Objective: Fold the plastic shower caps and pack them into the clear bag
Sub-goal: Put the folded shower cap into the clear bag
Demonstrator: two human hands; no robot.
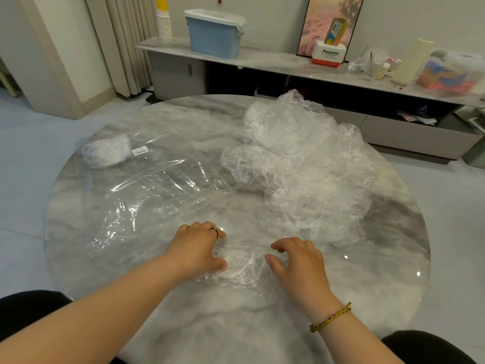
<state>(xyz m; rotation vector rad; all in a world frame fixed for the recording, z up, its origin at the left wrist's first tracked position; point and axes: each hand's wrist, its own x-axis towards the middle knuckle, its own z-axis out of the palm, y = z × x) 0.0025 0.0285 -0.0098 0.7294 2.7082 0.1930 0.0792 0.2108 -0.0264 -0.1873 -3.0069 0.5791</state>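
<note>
Folding step: left hand [198,248] and right hand [296,261], fingers curled, grip one cap [241,269] on the table [393,258]. Next, probably: fold it tighter, then into bag [157,185] on the left. Pile [301,166] still unfolded.

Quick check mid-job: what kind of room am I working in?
Probably a home living or dining room: a round marble-look table, a long low cabinet along the wall with a framed picture standing on it, and pleated curtains on the left.
</note>
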